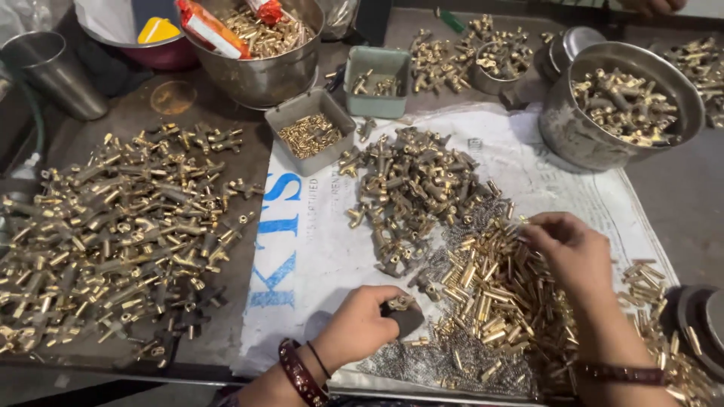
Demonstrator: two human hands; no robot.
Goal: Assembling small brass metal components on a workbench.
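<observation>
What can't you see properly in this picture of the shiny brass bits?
- Head view: the dark brass-tipped part is mostly hidden by the left hand closed round it.
- What the right hand pinches over the heap of small brass tubes is too small to tell.
- The round dark metal lid is cut off by the right edge.

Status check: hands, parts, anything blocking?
Left hand grips a dark fitting. Right hand picks in the brass tube pile. Nothing blocking.
</observation>
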